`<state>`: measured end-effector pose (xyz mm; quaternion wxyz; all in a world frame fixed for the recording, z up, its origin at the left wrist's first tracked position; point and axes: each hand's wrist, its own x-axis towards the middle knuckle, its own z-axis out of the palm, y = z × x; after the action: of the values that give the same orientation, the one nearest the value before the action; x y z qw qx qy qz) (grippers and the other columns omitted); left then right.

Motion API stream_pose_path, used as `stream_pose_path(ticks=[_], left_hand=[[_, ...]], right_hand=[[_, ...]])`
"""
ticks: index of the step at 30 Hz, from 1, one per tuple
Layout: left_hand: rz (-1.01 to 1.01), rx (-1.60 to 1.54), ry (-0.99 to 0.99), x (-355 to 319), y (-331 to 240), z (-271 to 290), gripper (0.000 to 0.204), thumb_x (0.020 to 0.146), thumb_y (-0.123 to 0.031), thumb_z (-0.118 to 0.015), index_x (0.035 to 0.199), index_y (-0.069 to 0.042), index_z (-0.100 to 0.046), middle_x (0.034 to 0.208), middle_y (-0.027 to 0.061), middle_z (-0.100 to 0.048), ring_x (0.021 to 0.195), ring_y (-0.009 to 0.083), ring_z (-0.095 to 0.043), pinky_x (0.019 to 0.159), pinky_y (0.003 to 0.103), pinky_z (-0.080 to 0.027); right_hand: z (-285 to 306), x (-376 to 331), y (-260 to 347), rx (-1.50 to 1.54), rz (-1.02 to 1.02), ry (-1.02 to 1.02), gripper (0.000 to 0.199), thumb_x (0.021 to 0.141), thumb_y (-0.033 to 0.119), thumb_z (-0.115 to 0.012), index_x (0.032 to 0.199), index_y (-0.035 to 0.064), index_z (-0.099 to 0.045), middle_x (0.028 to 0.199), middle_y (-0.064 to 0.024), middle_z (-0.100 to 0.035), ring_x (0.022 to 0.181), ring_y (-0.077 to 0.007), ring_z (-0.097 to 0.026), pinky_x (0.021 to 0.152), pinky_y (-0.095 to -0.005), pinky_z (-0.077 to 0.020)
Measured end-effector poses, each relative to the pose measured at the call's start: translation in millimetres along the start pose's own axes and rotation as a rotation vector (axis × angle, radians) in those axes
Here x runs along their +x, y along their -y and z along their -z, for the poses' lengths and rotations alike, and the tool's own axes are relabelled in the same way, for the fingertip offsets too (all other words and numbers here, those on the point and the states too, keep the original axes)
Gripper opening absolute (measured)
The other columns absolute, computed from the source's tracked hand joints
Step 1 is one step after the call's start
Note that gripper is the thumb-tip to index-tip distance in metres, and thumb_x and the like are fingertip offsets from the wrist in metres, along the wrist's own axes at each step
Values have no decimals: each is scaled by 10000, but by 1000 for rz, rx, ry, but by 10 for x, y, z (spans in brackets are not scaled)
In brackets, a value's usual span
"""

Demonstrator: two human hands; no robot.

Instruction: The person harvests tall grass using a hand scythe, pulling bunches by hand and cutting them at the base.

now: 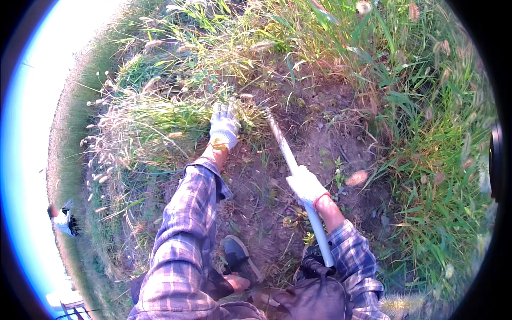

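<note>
Grass clump [176,114] is gripped by the gloved left hand [224,125]; the long-handled tool [298,181] is clenched by the right hand [306,185]. A blade slip could strike the left fingers.

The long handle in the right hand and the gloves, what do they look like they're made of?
The handle looks like smooth pale metal or plastic tubing: an even, light sheen, no wood grain; hard to tell which. The glove on the left hand and on the right hand look like white knitted cotton, matte, with ribbed cuffs. The right hand grips the handle; the left grasps the grass clump.
</note>
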<state>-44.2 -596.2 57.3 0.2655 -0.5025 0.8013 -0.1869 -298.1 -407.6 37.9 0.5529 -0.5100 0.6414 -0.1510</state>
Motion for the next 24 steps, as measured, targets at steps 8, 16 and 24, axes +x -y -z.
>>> stream_pose_path(ticks=[8, 16, 24], left_hand=[[20, -307, 84, 181, -266, 267, 231, 774, -193, -624, 964, -94, -712, 888, 101, -725, 830, 259, -713, 741, 420, -545], [45, -412, 59, -260, -220, 294, 244, 802, -132, -614, 1035, -75, -659, 995, 128, -701, 907, 307, -698, 736, 407, -551], [247, -428, 91, -107, -316, -196, 564, 870, -183, -583, 1402, -115, -409, 1478, 129, -411, 1127, 280, -605, 889, 405, -505]], right_hand=[[-30, 462, -186, -110, 59, -255, 410, 897, 348, -591, 1049, -29, -543, 925, -260, -666, 874, -426, -665, 771, -492, -532], [-93, -703, -471, 44, -235, -75, 369, 899, 322, -610, 1000, -15, -499, 854, -252, -656, 744, -390, -680, 634, -456, -554], [-206, -268, -513, -105, -43, -200, 339, 925, 322, -607, 1000, 5, -516, 841, -256, -639, 834, -417, -656, 689, -465, -518]])
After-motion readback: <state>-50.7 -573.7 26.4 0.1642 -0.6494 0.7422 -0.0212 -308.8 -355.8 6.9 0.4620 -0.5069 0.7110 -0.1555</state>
